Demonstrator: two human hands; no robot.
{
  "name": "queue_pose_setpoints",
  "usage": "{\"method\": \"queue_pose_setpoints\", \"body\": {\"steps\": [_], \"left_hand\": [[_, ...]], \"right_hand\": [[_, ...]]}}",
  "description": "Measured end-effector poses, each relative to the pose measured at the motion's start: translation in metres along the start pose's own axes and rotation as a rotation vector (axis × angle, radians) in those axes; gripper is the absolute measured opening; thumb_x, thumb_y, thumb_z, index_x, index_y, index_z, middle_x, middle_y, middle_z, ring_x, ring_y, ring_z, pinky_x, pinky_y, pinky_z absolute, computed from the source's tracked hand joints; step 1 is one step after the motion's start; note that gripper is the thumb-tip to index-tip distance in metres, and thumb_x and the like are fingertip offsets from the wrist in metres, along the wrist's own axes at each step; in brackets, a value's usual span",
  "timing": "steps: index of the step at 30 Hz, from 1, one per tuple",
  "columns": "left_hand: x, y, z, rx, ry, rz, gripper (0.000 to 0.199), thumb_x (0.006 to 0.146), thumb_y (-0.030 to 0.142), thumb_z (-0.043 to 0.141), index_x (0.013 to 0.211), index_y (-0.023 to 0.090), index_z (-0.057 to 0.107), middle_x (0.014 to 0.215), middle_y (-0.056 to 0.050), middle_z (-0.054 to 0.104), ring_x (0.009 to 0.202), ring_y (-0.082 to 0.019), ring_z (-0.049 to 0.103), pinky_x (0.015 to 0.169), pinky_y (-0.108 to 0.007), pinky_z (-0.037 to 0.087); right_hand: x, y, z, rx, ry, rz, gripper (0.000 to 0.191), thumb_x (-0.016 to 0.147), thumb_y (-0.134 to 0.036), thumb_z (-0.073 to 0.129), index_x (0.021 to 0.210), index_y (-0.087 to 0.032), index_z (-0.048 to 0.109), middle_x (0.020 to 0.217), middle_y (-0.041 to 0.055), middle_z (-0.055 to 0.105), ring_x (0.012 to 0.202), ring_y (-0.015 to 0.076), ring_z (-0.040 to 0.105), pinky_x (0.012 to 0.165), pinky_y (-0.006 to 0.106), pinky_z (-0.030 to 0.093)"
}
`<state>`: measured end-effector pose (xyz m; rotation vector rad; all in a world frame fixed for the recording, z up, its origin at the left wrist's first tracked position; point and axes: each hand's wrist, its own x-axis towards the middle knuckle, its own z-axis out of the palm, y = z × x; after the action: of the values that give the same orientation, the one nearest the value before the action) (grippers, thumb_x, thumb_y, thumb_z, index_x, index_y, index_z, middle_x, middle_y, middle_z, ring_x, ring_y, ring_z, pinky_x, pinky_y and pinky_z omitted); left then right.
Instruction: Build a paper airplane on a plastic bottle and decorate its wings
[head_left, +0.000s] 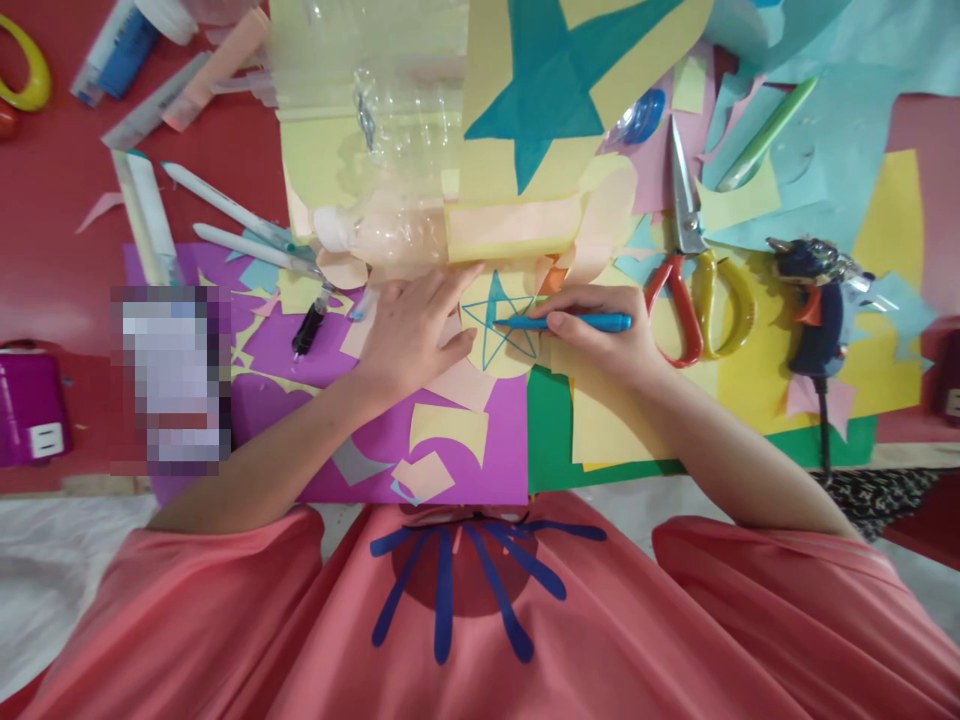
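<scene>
My right hand (615,328) grips a blue marker (592,321), its tip resting on a pale yellow paper circle (511,364). Drawn on that circle is an outlined five-pointed star, its upper point (495,287) partly coloured in teal. My left hand (412,335) lies with fingers stretched out and apart, its thumb and fingertips at the circle's left side. Just beyond both hands is a clear plastic bottle (397,235) on its side, beside a rolled strip of yellow and peach paper (517,228). Scissors with red and yellow handles (694,320) lie right of my right hand.
A sheet with a large teal star (555,85) is at the back. Right stands a blue glue gun (827,320) with a cord. Markers (225,205), a black pen-like item (309,325) and a blurred-out rectangular object (171,380) lie left. Paper scraps cover the purple sheet (502,440).
</scene>
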<state>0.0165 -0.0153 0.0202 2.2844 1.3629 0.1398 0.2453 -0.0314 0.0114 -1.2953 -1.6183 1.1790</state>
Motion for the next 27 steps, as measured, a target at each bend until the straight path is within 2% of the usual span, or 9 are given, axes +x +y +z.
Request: {"method": "queue_pose_setpoints", "body": {"steps": [9,14,16,23,27], "left_hand": [[0.0006,0.0003,0.0002,-0.001,0.002,0.003,0.055,0.091,0.025,0.050,0.145,0.023,0.040,0.110,-0.008,0.065,0.104,-0.025,0.061,0.097,-0.040,0.037],[0.0007,0.0006,0.0001,0.002,-0.013,0.000,0.054,0.091,0.025,0.050,0.145,0.021,0.041,0.111,-0.009,0.064,0.104,-0.026,0.061,0.097,-0.041,0.037],[0.0005,0.0005,0.0004,0.000,-0.007,0.000,0.054,0.091,0.026,0.050,0.144,0.021,0.041,0.111,-0.009,0.064,0.105,-0.026,0.061,0.097,-0.040,0.037],[0.0002,0.0009,-0.0009,-0.002,-0.007,-0.003,0.055,0.091,0.024,0.050,0.144,0.023,0.041,0.110,-0.008,0.064,0.103,-0.025,0.061,0.095,-0.040,0.037],[0.0006,0.0007,-0.0009,-0.004,-0.013,-0.003,0.054,0.091,0.025,0.050,0.144,0.019,0.042,0.113,-0.009,0.064,0.104,-0.026,0.062,0.096,-0.040,0.037]], "right_hand": [[-0.0002,-0.0031,-0.0010,0.032,-0.055,0.034,0.017,0.081,-0.034,0.067,0.075,-0.020,0.076,0.076,0.0040,0.076,0.068,0.0167,0.069,0.060,0.029,0.055],[0.0008,-0.0001,0.0019,0.056,0.109,0.043,0.012,0.081,-0.030,0.066,0.076,-0.021,0.074,0.073,0.0011,0.072,0.063,0.0138,0.066,0.057,0.028,0.055],[0.0012,0.0010,0.0030,0.044,0.135,0.054,0.011,0.080,-0.029,0.065,0.078,-0.022,0.073,0.072,-0.0001,0.070,0.061,0.0122,0.064,0.056,0.026,0.054],[0.0010,0.0020,0.0030,0.022,0.074,0.050,0.011,0.084,-0.029,0.064,0.082,-0.021,0.072,0.074,0.0002,0.068,0.067,0.0132,0.066,0.065,0.029,0.057],[0.0007,0.0008,0.0020,0.031,0.059,0.041,0.011,0.081,-0.025,0.064,0.078,-0.021,0.074,0.074,0.0013,0.072,0.067,0.0145,0.067,0.063,0.029,0.056]]}}
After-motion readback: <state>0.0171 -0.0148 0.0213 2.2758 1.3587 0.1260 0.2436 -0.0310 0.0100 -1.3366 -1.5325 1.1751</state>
